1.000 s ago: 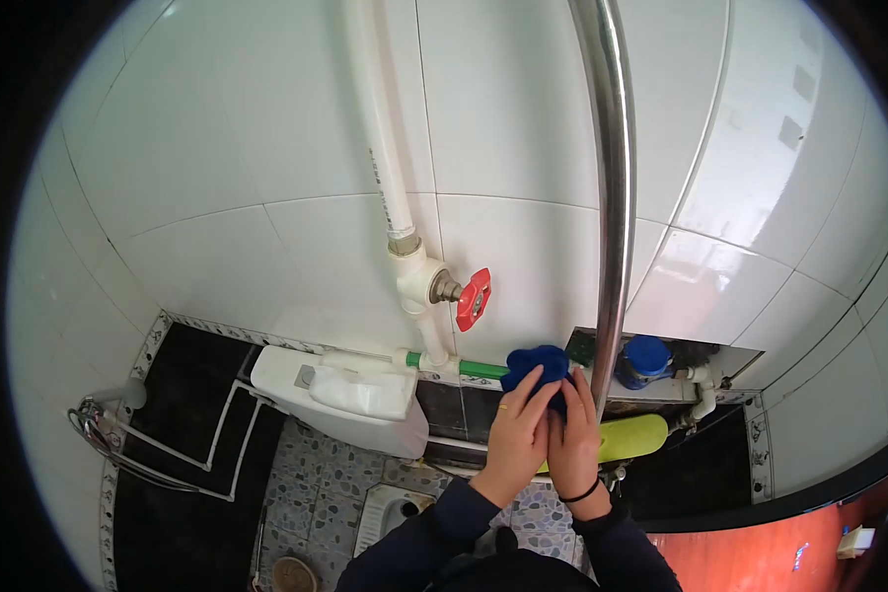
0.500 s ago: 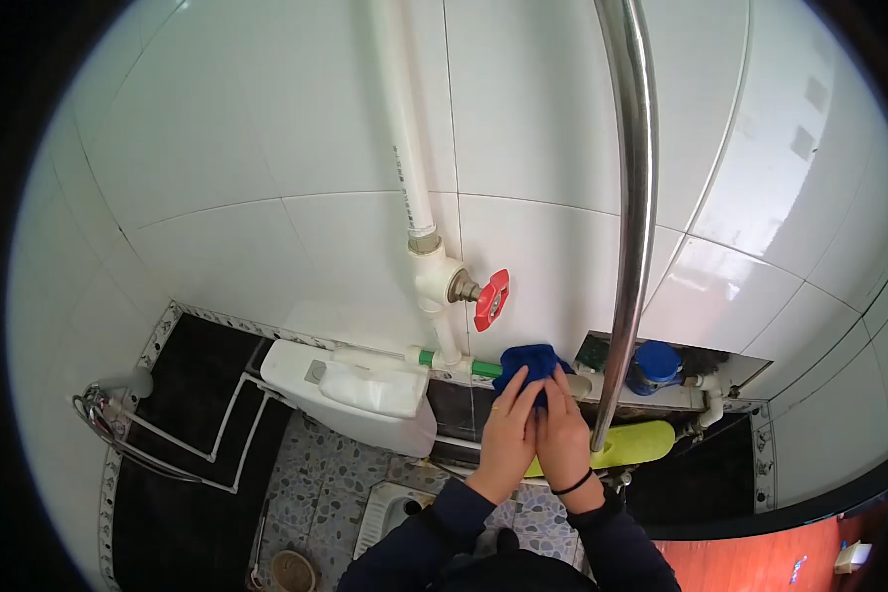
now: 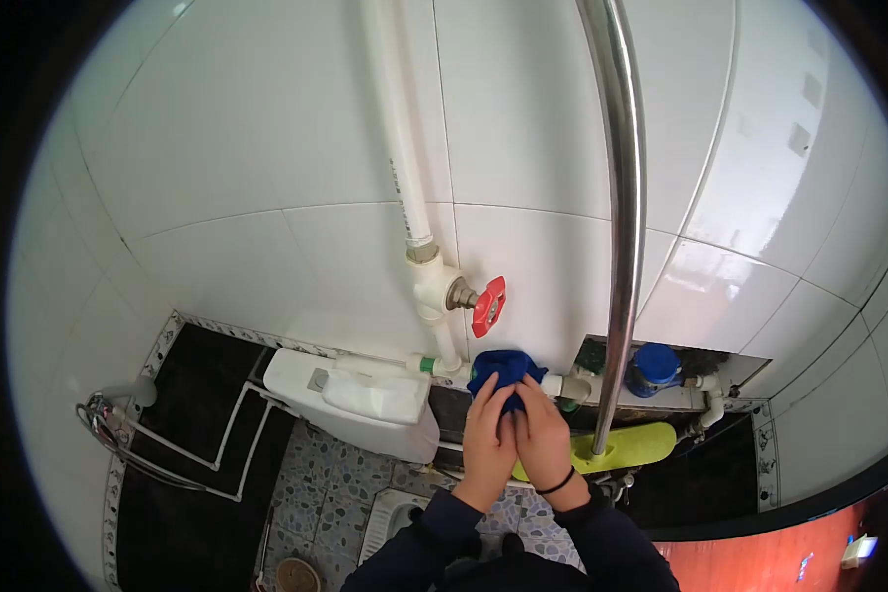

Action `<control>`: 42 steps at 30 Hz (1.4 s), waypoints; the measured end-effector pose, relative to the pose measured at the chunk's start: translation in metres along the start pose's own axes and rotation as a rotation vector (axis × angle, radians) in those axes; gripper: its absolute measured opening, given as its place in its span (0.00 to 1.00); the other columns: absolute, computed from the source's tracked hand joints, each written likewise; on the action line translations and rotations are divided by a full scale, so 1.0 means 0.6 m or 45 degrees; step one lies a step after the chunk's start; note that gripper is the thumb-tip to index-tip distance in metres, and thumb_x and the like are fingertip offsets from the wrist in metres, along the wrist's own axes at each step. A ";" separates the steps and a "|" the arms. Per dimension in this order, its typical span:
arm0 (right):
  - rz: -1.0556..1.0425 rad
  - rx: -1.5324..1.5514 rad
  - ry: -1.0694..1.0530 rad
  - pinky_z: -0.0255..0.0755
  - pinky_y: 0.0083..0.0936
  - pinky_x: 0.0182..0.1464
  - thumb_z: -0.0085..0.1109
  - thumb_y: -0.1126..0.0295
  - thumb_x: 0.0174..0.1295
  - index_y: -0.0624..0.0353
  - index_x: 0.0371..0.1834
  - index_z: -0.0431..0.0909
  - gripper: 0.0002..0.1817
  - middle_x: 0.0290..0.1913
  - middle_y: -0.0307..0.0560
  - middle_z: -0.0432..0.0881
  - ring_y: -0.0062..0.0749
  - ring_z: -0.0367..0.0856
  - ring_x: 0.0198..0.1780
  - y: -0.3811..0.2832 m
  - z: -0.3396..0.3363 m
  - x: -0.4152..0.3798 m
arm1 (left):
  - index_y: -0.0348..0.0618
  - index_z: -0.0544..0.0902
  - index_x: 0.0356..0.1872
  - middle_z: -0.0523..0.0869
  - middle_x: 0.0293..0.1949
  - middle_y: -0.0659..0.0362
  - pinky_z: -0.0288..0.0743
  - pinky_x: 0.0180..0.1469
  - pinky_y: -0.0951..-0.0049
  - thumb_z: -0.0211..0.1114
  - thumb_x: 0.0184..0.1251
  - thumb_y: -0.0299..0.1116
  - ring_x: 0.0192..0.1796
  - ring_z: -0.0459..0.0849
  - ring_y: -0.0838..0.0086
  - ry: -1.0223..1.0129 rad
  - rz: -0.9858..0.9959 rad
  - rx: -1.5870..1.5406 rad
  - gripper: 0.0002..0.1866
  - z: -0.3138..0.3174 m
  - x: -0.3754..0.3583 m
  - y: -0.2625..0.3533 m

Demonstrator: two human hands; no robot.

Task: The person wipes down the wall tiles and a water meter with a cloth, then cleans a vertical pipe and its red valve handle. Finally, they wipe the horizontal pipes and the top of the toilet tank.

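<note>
Tiled wall [image 3: 266, 128]: 2 hands [image 3: 489, 452] [image 3: 546, 444] slid cloth [image 3: 501, 366] left.

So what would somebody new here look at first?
Probably the bright red knob, sticking out from the white pipe on the wall. Then the deep blue cloth just below it, under the fingers of the left hand and right hand. The shiny metal pole stands out too, to their right.
</note>
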State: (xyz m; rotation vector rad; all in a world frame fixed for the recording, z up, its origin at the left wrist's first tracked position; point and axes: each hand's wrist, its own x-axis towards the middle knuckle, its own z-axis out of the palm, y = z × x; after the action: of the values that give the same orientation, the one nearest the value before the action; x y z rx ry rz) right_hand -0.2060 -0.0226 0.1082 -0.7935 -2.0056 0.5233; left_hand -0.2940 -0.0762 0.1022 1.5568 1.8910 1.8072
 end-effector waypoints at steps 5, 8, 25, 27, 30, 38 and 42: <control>0.038 -0.060 0.140 0.76 0.40 0.57 0.54 0.83 0.58 0.67 0.58 0.75 0.21 0.61 0.65 0.76 0.58 0.79 0.57 -0.008 -0.066 -0.013 | 0.40 0.79 0.58 0.74 0.66 0.49 0.72 0.62 0.64 0.59 0.61 0.14 0.65 0.75 0.55 -0.121 0.094 -0.132 0.22 0.027 0.004 0.047; 0.044 -0.157 0.222 0.75 0.41 0.57 0.54 0.83 0.60 0.68 0.59 0.74 0.21 0.62 0.68 0.74 0.61 0.78 0.58 0.005 -0.082 -0.027 | 0.42 0.78 0.59 0.73 0.67 0.49 0.74 0.60 0.61 0.59 0.61 0.16 0.62 0.76 0.51 -0.215 0.219 -0.069 0.24 0.046 0.005 0.050; -0.041 -0.350 0.123 0.77 0.36 0.56 0.58 0.79 0.58 0.70 0.63 0.69 0.27 0.65 0.68 0.71 0.56 0.77 0.61 0.024 -0.046 -0.023 | 0.43 0.77 0.61 0.72 0.67 0.47 0.71 0.62 0.60 0.57 0.61 0.15 0.62 0.75 0.49 -0.242 0.058 -0.021 0.25 0.043 0.006 0.029; -0.072 -0.348 0.109 0.77 0.35 0.56 0.59 0.79 0.58 0.70 0.63 0.70 0.27 0.65 0.67 0.72 0.55 0.78 0.60 0.026 -0.035 -0.019 | 0.41 0.77 0.60 0.72 0.67 0.48 0.72 0.62 0.62 0.56 0.62 0.14 0.63 0.76 0.51 -0.211 0.051 -0.003 0.24 0.037 0.008 0.020; -0.067 -0.325 0.046 0.77 0.35 0.57 0.59 0.79 0.57 0.70 0.63 0.70 0.27 0.64 0.67 0.73 0.55 0.79 0.59 0.022 -0.017 -0.015 | 0.41 0.77 0.59 0.72 0.67 0.48 0.72 0.62 0.63 0.56 0.62 0.14 0.64 0.75 0.51 -0.154 0.043 0.032 0.24 0.026 0.008 0.003; -0.056 -0.009 -0.112 0.74 0.38 0.59 0.56 0.80 0.58 0.69 0.60 0.72 0.24 0.63 0.68 0.73 0.59 0.77 0.60 -0.003 0.033 -0.001 | 0.39 0.77 0.58 0.72 0.66 0.45 0.68 0.65 0.59 0.55 0.63 0.18 0.63 0.75 0.49 0.029 -0.062 0.080 0.21 -0.017 0.004 -0.027; -0.064 0.121 -0.103 0.75 0.39 0.58 0.55 0.82 0.57 0.66 0.58 0.75 0.22 0.60 0.66 0.76 0.59 0.78 0.58 -0.012 0.040 0.001 | 0.38 0.77 0.58 0.73 0.65 0.45 0.68 0.65 0.59 0.54 0.63 0.17 0.63 0.74 0.48 0.128 -0.038 0.074 0.21 -0.028 -0.006 -0.028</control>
State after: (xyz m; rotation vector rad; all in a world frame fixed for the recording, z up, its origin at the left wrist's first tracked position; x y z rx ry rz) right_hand -0.2289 -0.0286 0.1008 -0.6718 -2.0531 0.6252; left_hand -0.3135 -0.0864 0.0920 1.4728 2.0165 1.8676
